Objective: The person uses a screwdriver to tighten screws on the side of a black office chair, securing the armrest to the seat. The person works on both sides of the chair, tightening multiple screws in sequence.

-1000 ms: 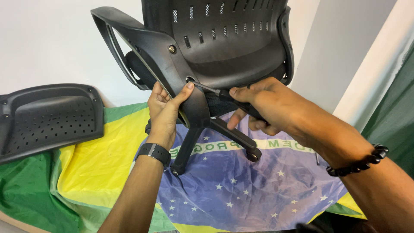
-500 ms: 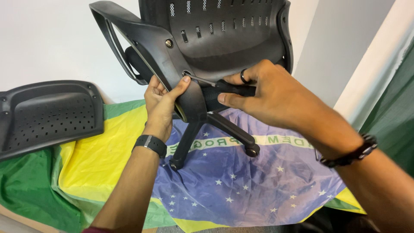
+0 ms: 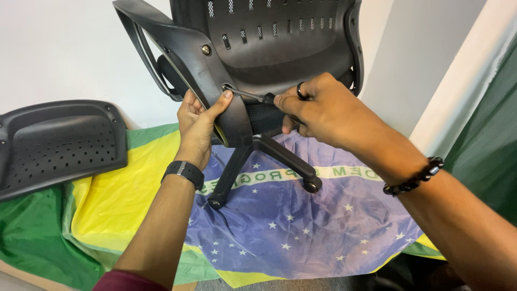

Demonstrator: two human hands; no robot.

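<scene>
No packages, labels, signs or screens in view.

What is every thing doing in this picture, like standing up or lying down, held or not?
Office chair: tipped over, wheels off the floor.
Screwdriver: held, tip at a lower screw.
Left hand: gripping the armrest bracket.
Right hand: gripping the screwdriver.
Loose black panel: leaning by the wall.
Flag: spread flat.

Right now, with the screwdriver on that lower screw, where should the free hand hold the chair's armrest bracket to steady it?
Grip the armrest bracket at its lower edge, coming from the left, as the left hand does: the flat plate tilts there, leaving room beside the screwdriver held by the right hand.
</scene>
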